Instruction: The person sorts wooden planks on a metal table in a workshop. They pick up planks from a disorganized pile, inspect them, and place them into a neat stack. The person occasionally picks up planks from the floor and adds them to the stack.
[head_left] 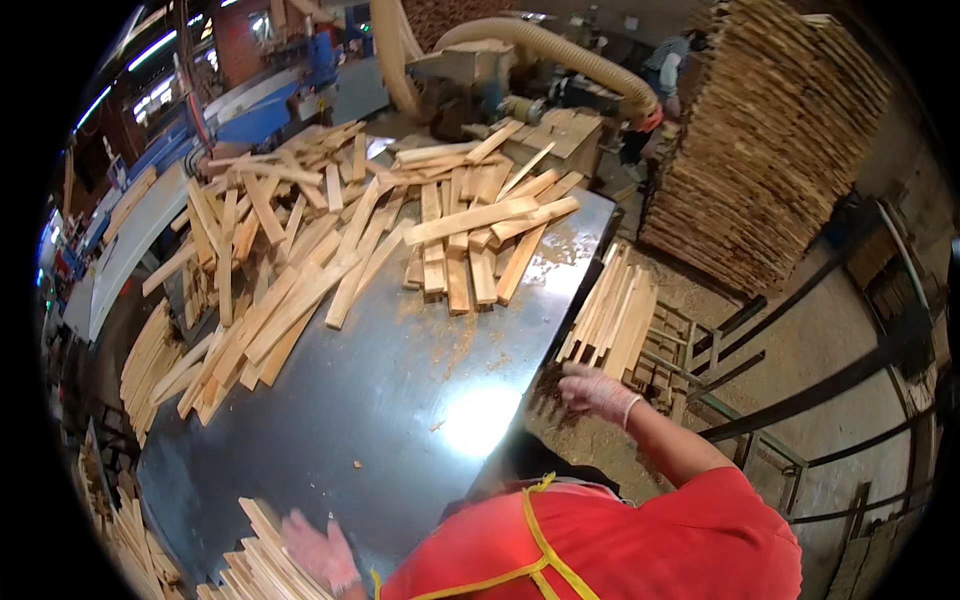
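My left hand (318, 552), in a pale pinkish glove, is at the near left edge of the metal table (400, 400). Its fingers are stretched out beside a stack of wooden strips (262, 562), and it grips nothing that I can see; whether it touches the stack is unclear. Off the table's right side, my right hand (600, 393), gloved too, hangs with its fingers loosely extended and nothing visible in them. It is right by the near end of another pile of wooden strips (612, 315), which lies on a low metal rack (690, 360).
A jumbled heap of loose wooden strips (470, 215) covers the table's far part, with sawdust in front. A tall lumber stack (765, 150) stands at far right. Behind the table are machinery, a thick ribbed hose (560, 45) and another person (668, 65). Dark metal bars (800, 390) extend rightward.
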